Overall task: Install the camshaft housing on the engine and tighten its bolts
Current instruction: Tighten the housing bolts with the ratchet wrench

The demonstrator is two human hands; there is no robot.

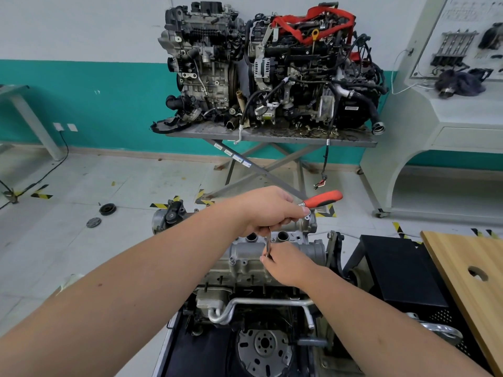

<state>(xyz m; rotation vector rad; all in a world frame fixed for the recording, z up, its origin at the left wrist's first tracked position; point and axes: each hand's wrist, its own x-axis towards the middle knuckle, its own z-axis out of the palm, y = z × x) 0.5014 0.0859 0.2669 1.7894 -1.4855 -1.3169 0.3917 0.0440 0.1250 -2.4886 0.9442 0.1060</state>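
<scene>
Camshaft housing point(275, 247), bare alu casting, sits on top of the engine point(253, 300) at centre-bottom of view, just below both hands. Two round open bores show on its top, btwn the hands. A bolt head shows on its near left edge; others too small to tell.

Left hand point(268, 210) reaches across from the left, fingers curled round the head end of a ratchet point(318, 201). Its red/black handle sticks out to the right past the knuckles, tilted slightly up. A thin steel extension bar point(268, 244) drops from under that hand toward the housing.

Right hand point(288, 263) comes in from lower right, fingertips pinching the lower part of the extension bar, right over the housing's near side. Bar tip is hidden by the fingers, so can't tell what it's seated on.

Lower on the engine: flywheel point(264, 349) faces the camera, w/ a bent metal pipe point(261, 304) above it.

Right of engine: black box point(402, 270), then a wooden board point(473, 278) w/ a round hole.

Beyond, a steel scissor-leg table point(272, 136) against the teal/white wall carries two more engines point(272, 66), one draped w/ a red strap point(313, 21). Two dark discs point(107, 209) lie on the floor at left.
</scene>
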